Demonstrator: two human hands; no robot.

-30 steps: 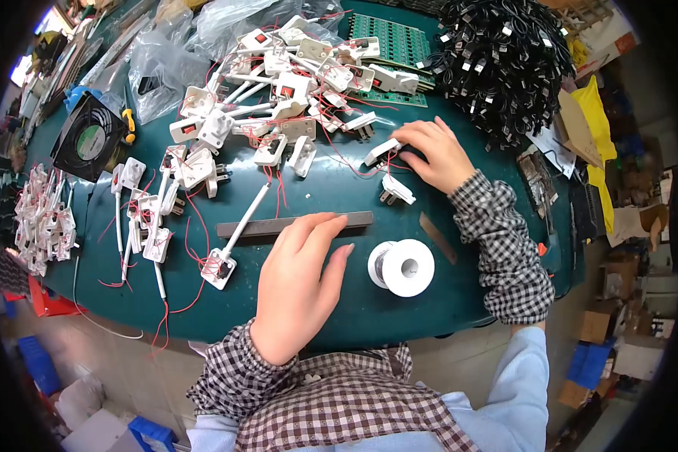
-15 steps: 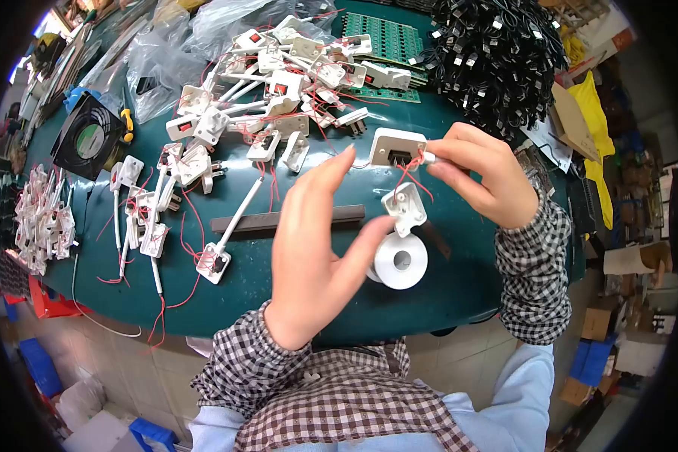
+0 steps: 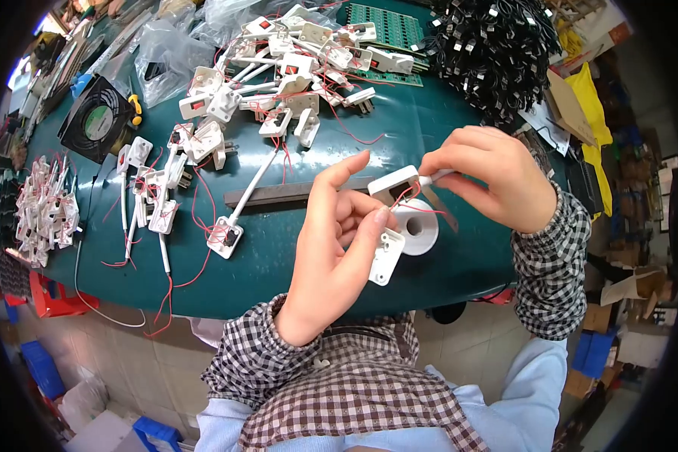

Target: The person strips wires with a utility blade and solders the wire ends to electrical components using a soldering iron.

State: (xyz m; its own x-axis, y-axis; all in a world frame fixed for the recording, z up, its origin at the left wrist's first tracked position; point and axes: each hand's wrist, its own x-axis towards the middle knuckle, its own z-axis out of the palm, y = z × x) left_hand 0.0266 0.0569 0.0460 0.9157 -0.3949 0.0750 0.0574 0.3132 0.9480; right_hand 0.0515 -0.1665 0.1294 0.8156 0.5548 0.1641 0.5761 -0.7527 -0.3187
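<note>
My right hand [image 3: 497, 177] pinches a thin white tube [image 3: 439, 175] where it meets a white plastic switch housing [image 3: 384, 181]. Thin red wires [image 3: 405, 197] come out of the housing's dark inner part. Below it, my left hand [image 3: 335, 245] has thumb and fingers closed on a small white plastic cover [image 3: 386, 260], which hangs tilted, its inner side showing; the index finger points upward. The exact grip is partly hidden behind the thumb. Right behind both parts lies a white roll [image 3: 420, 230] with a hole in its middle.
A long grey bar [image 3: 294, 194] lies across the green table [image 3: 203, 290]. Beyond it are a heap of white housings [image 3: 279, 87] with red wires, green circuit boards [image 3: 388, 30] and a pile of black cables [image 3: 490, 56]. A black fan [image 3: 96, 120] stands on the left.
The cover, dangling below the housing before, is now between my left fingers. Both parts have come lower and the housing has tilted. My right hand has shifted its grip along the white tube.
</note>
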